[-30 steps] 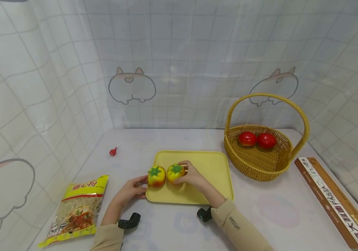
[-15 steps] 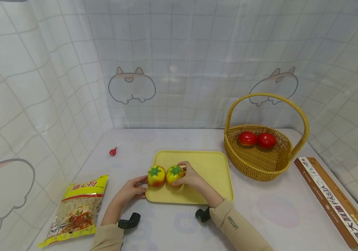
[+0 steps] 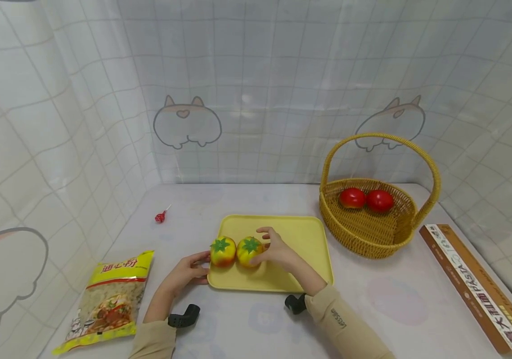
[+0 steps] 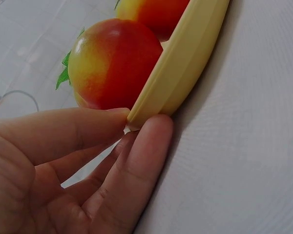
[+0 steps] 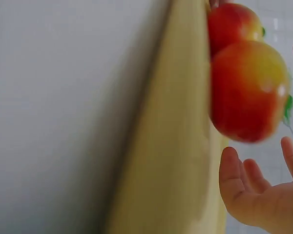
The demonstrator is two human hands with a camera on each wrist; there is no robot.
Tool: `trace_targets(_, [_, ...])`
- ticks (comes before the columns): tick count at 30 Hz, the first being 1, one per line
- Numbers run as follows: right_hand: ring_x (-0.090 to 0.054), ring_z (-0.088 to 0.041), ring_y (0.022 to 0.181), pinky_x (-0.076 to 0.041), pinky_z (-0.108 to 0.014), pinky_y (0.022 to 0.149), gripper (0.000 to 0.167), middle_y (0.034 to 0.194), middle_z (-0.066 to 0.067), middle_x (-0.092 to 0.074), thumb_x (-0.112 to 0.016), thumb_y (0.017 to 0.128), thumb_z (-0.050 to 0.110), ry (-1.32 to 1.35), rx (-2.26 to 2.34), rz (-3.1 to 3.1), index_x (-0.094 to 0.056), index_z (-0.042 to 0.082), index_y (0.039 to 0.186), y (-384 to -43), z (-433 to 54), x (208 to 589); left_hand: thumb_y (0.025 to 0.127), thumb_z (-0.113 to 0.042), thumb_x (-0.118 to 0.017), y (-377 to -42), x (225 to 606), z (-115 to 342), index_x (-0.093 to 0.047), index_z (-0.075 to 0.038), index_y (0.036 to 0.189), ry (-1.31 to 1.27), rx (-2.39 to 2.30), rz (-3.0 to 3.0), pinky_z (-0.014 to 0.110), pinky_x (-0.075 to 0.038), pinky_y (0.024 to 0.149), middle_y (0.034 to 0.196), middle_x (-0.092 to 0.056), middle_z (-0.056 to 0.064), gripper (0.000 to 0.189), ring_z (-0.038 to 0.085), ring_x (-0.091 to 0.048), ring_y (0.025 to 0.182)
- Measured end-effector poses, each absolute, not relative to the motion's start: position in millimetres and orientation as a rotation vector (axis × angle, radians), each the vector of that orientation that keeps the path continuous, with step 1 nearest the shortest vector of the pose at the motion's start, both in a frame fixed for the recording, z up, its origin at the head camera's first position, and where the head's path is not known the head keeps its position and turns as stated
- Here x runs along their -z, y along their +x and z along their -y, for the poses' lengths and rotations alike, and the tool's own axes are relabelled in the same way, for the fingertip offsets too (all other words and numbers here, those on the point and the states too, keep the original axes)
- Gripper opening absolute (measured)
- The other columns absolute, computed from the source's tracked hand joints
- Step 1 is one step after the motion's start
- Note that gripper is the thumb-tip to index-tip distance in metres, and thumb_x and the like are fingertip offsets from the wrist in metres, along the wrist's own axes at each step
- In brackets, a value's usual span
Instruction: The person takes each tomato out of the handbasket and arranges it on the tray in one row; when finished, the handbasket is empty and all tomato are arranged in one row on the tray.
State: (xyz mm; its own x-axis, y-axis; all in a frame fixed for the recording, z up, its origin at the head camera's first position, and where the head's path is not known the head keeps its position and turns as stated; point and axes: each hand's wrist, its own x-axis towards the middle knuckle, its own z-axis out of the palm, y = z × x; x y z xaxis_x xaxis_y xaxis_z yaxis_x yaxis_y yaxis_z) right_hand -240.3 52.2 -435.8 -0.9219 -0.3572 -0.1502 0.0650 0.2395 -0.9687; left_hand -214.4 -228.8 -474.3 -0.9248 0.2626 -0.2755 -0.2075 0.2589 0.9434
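Watching from afar, I see two yellow-red fruits [image 3: 222, 253] side by side at the left end of a yellow tray [image 3: 303, 247], the right hand [image 3: 283, 254] spread just beside one. The left hand [image 3: 187, 273] pinches the tray's left edge; a basket [image 3: 352, 242] stands near its right.

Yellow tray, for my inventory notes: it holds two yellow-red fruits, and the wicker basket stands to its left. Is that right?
The side is wrong: the head view shows the wicker basket to the right of the yellow tray, which does hold two yellow-red fruits.
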Motion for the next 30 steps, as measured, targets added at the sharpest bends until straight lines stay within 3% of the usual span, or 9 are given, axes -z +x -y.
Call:
trace_targets(13, [-0.032, -0.039, 0.125, -0.037, -0.051, 0.098, 0.079, 0.142, -0.021, -0.025, -0.077, 0.071, 0.007, -0.201, 1.773, -2.250, -0.033, 0.015, 0.136, -252, -99, 407, 0.084, -0.009, -0.065, -214, 471, 232, -0.031, 0.004, 0.141, 0.050, -1.700, -2.154, 0.033, -0.055, 0.077, 0.134, -0.040, 0.026, 0.068, 0.019, -0.061, 0.085])
trace_targets(20, [-0.026, -0.041, 0.128, -0.032, -0.054, 0.102, 0.078, 0.143, -0.020, -0.022, -0.074, 0.075, 0.009, -0.189, 1.781, -2.282, -0.028, 0.014, 0.139, -256, -129, 392, 0.084, -0.009, -0.065, -217, 473, 232, -0.031, 0.003, 0.141, 0.039, -1.702, -2.155, 0.033, -0.055, 0.077, 0.134, -0.040, 0.026, 0.067, 0.019, -0.061, 0.084])
trace_targets(30, [-0.018, -0.039, 0.133, -0.024, -0.050, 0.109, 0.080, 0.145, -0.020, -0.017, -0.072, 0.077, 0.006, -0.116, 1.872, -2.274, -0.023, 0.008, 0.140, -258, -167, 378, 0.084, -0.009, -0.065, -216, 474, 230, -0.030, 0.004, 0.141, 0.053, -1.704, -2.146, 0.033, -0.055, 0.076, 0.133, -0.040, 0.026, 0.068, 0.019, -0.061, 0.085])
